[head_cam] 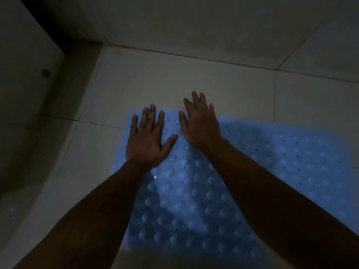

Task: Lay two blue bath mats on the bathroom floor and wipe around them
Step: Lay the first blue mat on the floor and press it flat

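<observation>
Blue bath mat (242, 181) is lying flat on the tiled floor (184, 78), bumps up, its far corner near the wall corner; probably being pressed down to seat it. Only one mat clearly showing; can't tell whether a second is there. Left hand (148, 138) is resting palm-down on the mat's far-left corner, fingers spread, gripping nothing. Right hand (200, 123) is pressing just beside it at the mat's far edge, fingers splayed, fingertips reaching onto floor.

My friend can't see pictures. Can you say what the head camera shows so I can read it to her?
Two bare hands, the left hand and the right hand, press flat with spread fingers on the far end of a bumpy blue bath mat lying on a pale tiled floor. The room is dim.
</observation>
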A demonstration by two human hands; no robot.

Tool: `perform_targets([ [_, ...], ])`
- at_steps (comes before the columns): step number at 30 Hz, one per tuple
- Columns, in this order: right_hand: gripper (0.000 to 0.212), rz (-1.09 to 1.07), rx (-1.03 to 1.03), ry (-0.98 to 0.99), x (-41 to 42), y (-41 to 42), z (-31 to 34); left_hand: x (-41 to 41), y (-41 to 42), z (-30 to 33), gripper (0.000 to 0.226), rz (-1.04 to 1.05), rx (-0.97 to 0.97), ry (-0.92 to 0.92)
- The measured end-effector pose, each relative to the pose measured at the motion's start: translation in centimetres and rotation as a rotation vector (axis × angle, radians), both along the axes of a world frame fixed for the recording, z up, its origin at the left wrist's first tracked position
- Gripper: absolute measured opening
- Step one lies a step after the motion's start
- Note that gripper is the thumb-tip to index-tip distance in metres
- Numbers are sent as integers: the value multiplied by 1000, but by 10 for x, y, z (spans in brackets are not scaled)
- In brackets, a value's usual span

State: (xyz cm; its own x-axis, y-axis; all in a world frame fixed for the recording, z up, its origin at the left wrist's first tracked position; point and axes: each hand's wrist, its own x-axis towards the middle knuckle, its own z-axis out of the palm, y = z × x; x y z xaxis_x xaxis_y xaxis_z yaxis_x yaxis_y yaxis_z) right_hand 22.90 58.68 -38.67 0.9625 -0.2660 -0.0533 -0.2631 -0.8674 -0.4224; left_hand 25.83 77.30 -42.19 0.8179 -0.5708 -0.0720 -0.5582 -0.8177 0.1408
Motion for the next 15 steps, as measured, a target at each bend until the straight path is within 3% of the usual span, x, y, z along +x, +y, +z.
perform_targets([
  [7,55,-21,11,-9,-3,-8,7,1,-1,2,95,-9,36,25],
  [9,55,-30,33,18,-4,-11,15,7,-3,7,99,-25,65,111],
  [11,56,-26,79,61,-3,-12,27,22,-4,20,100,-41,74,310],
  [13,55,-6,105,91,-5,-6,43,33,3,38,92,-46,40,443],
  [15,54,4,107,119,-6,5,53,35,12,48,74,-31,-79,372],
])
